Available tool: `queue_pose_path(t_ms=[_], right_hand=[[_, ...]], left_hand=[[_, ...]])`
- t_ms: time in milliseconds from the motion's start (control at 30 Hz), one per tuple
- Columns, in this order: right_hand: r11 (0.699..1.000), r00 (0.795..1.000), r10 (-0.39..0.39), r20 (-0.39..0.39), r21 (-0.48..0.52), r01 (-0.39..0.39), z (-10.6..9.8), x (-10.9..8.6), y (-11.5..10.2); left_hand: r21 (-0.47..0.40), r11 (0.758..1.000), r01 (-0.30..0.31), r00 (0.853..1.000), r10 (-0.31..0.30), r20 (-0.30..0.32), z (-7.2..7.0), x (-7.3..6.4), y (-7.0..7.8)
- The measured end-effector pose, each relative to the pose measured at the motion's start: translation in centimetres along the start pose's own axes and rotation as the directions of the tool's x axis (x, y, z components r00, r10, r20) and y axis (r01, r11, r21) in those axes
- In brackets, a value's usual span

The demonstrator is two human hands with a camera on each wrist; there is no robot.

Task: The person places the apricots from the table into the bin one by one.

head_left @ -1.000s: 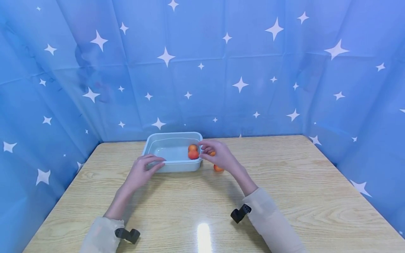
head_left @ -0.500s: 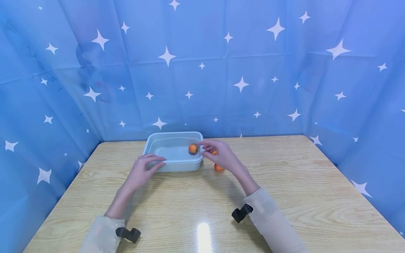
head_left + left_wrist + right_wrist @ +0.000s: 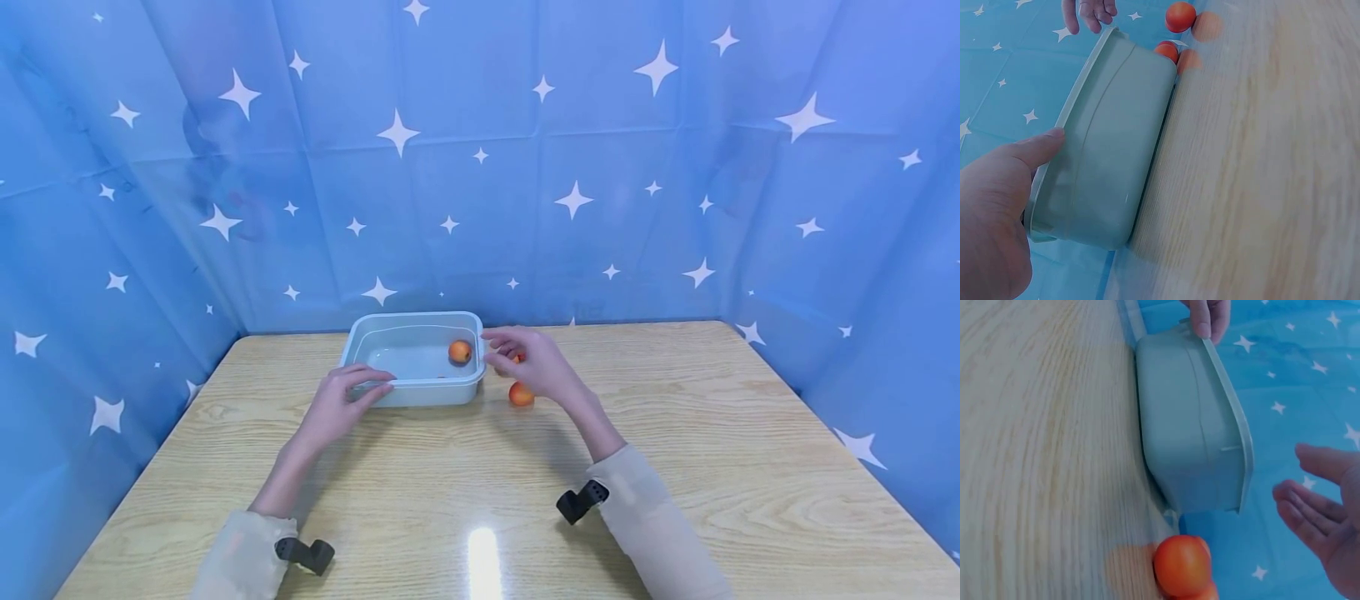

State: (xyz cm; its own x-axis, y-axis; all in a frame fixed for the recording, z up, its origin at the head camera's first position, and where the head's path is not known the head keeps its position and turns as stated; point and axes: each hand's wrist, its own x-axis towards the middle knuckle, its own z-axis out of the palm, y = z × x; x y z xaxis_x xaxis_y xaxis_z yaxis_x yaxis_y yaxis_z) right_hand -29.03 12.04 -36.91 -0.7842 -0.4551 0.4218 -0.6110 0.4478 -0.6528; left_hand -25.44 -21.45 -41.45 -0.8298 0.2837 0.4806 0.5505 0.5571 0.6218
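A light blue plastic tub (image 3: 420,394) stands on the table. My left hand (image 3: 344,402) pinches its front rim near the left corner, thumb on the outer wall in the left wrist view. Inside the tub, near the right wall, lies an orange-red round fruit (image 3: 460,352); a sliver of another shows just over the front rim. My right hand (image 3: 534,363) hovers beside the right rim, holding nothing, fingers loosely bent and thumb apart in the right wrist view. Below it, a similar fruit (image 3: 521,394) rests on the table, with another partly hidden behind the fingers.
The wooden table (image 3: 420,492) runs back to a blue curtain (image 3: 480,250) with white stars. In the right wrist view, a fruit (image 3: 1182,565) sits close to the tub's end. Black cameras (image 3: 581,502) are strapped at both sleeves.
The red fruit at my right fingertips has dropped into the tub, mostly hidden by the front wall now. My right hand has shifted slightly right, off the rim. The left hand keeps its place.
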Motion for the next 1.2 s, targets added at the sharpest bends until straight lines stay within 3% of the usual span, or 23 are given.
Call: queue_pose_path(t_ms=[333,1200], right_hand=[[0.997,0.998,0.070,-0.009,-0.013,-0.070,-1.3,-0.4,0.6],[0.996,0.995,0.091,-0.044,-0.018,-0.092,-3.0,-1.9,2.7]], left_hand=[[0.007,1.000,-0.012,1.000,0.012,-0.006,0.0,-0.1,0.1],[0.002,1.000,0.000,1.000,0.000,-0.001,0.1,-0.1,0.0]])
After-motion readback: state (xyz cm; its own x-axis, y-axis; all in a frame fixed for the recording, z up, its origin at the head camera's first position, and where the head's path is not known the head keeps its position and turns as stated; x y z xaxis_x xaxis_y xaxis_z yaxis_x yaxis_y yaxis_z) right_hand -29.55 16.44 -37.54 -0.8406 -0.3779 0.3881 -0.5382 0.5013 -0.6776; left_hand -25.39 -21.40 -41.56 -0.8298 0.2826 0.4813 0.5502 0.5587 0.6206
